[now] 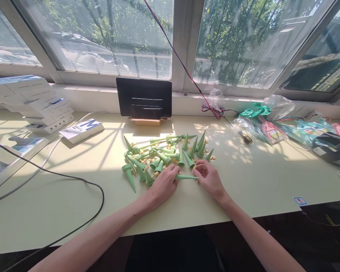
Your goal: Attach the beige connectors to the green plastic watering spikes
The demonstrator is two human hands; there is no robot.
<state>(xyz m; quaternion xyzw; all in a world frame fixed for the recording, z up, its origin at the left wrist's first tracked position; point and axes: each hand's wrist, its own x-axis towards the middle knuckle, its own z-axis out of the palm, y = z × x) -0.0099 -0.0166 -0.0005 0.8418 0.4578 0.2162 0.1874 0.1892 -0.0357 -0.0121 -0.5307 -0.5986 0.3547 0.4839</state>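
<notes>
A green plastic watering spike (186, 176) lies level between my hands, its thin tip pointing right. My left hand (166, 183) is closed around its wide end, which the fingers hide. At the tip, my right hand (208, 176) has thumb and fingers curled together, pinching the point. Just beyond my hands spreads a loose pile of similar green spikes (143, 155), several with yellowish nozzles on their caps. Some spikes (200, 140) stand upright on their caps at the pile's right side, while one spike (128, 176) lies apart at its left edge.
A tablet and a phone lean in a wooden stand (147, 122) behind the pile. White boxes (36, 100) are stacked at the left, near a black cable (82, 180). At the right lie a yellow-black screwdriver (246, 137), plastic bags (272, 130) and a black device (333, 147).
</notes>
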